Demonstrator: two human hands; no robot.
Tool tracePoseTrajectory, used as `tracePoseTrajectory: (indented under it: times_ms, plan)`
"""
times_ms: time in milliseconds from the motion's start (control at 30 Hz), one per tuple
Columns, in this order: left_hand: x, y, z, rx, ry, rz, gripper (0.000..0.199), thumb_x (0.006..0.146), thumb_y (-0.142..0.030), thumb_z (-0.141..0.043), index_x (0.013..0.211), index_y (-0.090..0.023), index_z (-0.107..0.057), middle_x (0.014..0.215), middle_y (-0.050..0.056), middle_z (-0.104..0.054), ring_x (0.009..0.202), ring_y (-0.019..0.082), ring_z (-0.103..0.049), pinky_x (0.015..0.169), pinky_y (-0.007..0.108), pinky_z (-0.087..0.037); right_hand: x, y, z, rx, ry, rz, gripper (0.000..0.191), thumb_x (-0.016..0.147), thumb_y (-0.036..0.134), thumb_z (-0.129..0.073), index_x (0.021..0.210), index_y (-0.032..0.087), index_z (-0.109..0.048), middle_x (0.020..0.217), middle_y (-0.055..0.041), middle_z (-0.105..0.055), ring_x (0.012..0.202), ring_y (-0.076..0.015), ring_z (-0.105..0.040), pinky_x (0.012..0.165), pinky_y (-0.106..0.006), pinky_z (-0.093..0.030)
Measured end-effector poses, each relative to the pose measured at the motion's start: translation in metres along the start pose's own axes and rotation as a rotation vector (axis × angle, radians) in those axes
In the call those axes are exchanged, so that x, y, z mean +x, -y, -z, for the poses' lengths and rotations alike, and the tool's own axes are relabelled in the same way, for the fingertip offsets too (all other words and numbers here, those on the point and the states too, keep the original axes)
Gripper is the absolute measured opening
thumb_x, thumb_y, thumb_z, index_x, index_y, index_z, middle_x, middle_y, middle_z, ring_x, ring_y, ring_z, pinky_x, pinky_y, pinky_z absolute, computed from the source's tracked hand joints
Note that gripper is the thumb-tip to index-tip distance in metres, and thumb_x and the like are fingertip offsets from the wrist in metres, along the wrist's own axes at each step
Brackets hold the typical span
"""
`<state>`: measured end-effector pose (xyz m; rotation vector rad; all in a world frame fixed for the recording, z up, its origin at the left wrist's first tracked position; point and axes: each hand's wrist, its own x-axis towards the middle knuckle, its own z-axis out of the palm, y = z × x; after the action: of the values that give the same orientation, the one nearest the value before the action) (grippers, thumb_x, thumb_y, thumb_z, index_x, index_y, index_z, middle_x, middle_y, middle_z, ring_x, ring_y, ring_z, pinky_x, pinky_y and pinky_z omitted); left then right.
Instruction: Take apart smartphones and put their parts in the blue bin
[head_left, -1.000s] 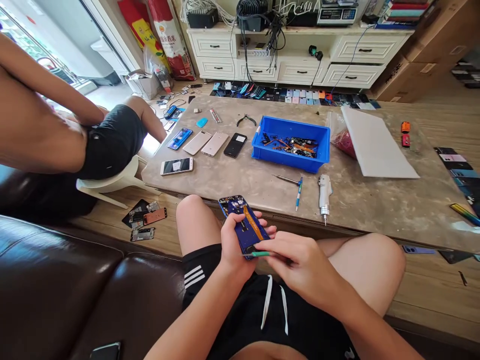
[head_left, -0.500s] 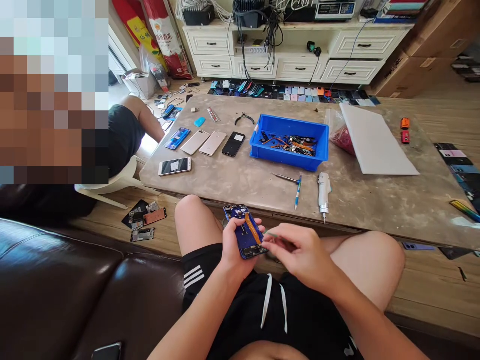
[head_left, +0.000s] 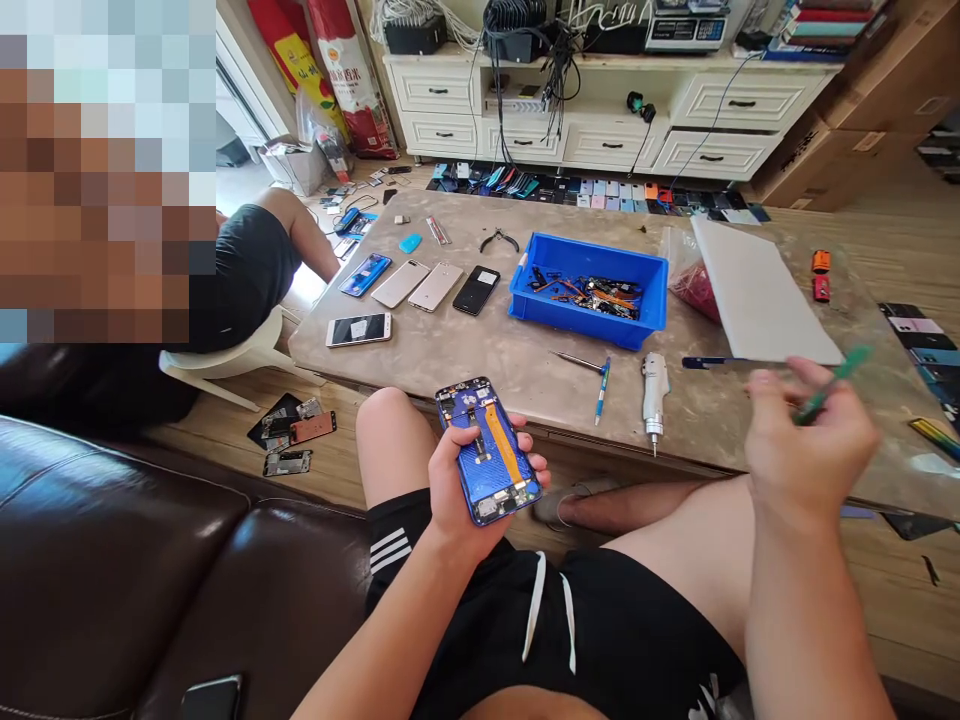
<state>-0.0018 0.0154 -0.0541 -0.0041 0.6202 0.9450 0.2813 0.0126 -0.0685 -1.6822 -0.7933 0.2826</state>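
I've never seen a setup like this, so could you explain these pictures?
There's no machine here, just a person's two bare hands, seen from one camera worn on the head, looking forward and down. The left hand holds an opened blue phone with an orange ribbon strip. The right hand, held apart, grips a slim green tool, partly blurred. The mottled grey-brown table bears a blue plastic bin of small parts, a pale grey power screwdriver, and a dark-screened white phone.

Daylight from L, sofa [head_left: 112, 570] glare, R grip [head_left: 810, 450] blurry
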Motion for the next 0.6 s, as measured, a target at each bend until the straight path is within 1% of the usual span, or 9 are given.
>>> tracePoseTrajectory:
  times_ms: [67,100,167,233,267,367,433,500,600]
  plan:
    - [-0.003,0.0,-0.003,-0.002,0.041,-0.002,0.039,0.086,-0.035,-0.045,0.104,-0.007,-0.066,0.084,0.01,-0.059,0.071,0.023,-0.062,0.07,0.036,-0.052,-0.001,0.003,0.007,0.127,-0.062,-0.077,0.017,0.086,0.037,-0.068,0.093,0.022,-0.072,0.078,-0.0054,-0.059,0.051,-0.0143,-0.037,0.05,-0.033,-0.029]
    - [-0.005,-0.001,-0.005,-0.002,0.058,-0.003,0.039,0.086,-0.035,-0.044,0.104,-0.007,-0.066,0.084,0.01,-0.059,0.071,0.022,-0.062,0.07,0.036,-0.052,-0.007,0.006,0.01,0.235,-0.018,-0.125,0.017,0.088,0.037,-0.065,0.083,0.023,-0.072,0.076,-0.0051,-0.057,0.05,-0.0138,-0.035,0.048,-0.032,-0.029]
    - [-0.007,-0.001,-0.01,0.001,0.09,-0.002,0.04,0.087,-0.035,-0.043,0.104,-0.007,-0.066,0.084,0.009,-0.059,0.072,0.023,-0.062,0.07,0.036,-0.052,-0.026,0.019,0.013,0.444,0.181,-0.172,0.024,0.091,0.039,-0.06,0.078,0.023,-0.073,0.084,-0.0068,-0.058,0.06,-0.0167,-0.046,0.053,-0.032,-0.039]
    - [-0.01,-0.001,-0.015,0.006,0.114,-0.003,0.04,0.087,-0.035,-0.042,0.104,-0.007,-0.066,0.083,0.009,-0.058,0.072,0.023,-0.062,0.07,0.036,-0.052,-0.05,0.036,0.015,0.527,0.348,-0.12,0.024,0.094,0.042,-0.059,0.087,0.025,-0.075,0.098,-0.0076,-0.06,0.084,-0.0203,-0.056,0.07,-0.033,-0.05]
    - [-0.011,-0.001,-0.017,0.012,0.122,-0.005,0.041,0.087,-0.035,-0.042,0.104,-0.007,-0.066,0.083,0.009,-0.058,0.072,0.023,-0.062,0.07,0.036,-0.052,-0.062,0.045,0.017,0.537,0.425,-0.093,0.026,0.096,0.044,-0.057,0.093,0.026,-0.075,0.1,-0.0067,-0.06,0.085,-0.0192,-0.057,0.073,-0.031,-0.051]
    - [-0.014,-0.002,-0.024,0.036,0.136,-0.016,0.041,0.087,-0.035,-0.041,0.104,-0.007,-0.066,0.083,0.009,-0.059,0.071,0.023,-0.063,0.069,0.037,-0.052,-0.089,0.065,0.021,0.521,0.669,0.016,0.03,0.102,0.039,-0.048,0.104,0.025,-0.074,0.088,-0.0042,-0.062,0.07,-0.0146,-0.057,0.061,-0.028,-0.049]
    - [-0.016,-0.003,-0.027,0.053,0.142,-0.019,0.041,0.086,-0.035,-0.042,0.104,-0.007,-0.066,0.083,0.009,-0.059,0.072,0.023,-0.063,0.07,0.037,-0.052,-0.098,0.072,0.022,0.444,0.805,0.125,0.025,0.102,0.031,-0.049,0.109,0.024,-0.073,0.085,-0.0036,-0.065,0.069,-0.0138,-0.06,0.058,-0.026,-0.05]
    - [-0.018,-0.003,-0.028,0.061,0.151,-0.023,0.041,0.086,-0.035,-0.042,0.104,-0.007,-0.066,0.083,0.01,-0.059,0.072,0.024,-0.063,0.071,0.037,-0.052,-0.104,0.073,0.02,0.343,0.895,0.186,0.022,0.1,0.023,-0.055,0.114,0.026,-0.071,0.087,-0.0023,-0.069,0.072,-0.0132,-0.065,0.061,-0.024,-0.053]
    - [-0.019,-0.002,-0.028,0.054,0.163,-0.031,0.041,0.087,-0.036,-0.041,0.104,-0.007,-0.066,0.084,0.009,-0.059,0.072,0.024,-0.063,0.072,0.037,-0.052,-0.108,0.071,0.016,0.289,0.969,0.139,0.024,0.099,0.02,-0.057,0.117,0.032,-0.069,0.089,0.0014,-0.073,0.072,-0.0109,-0.069,0.065,-0.02,-0.057]
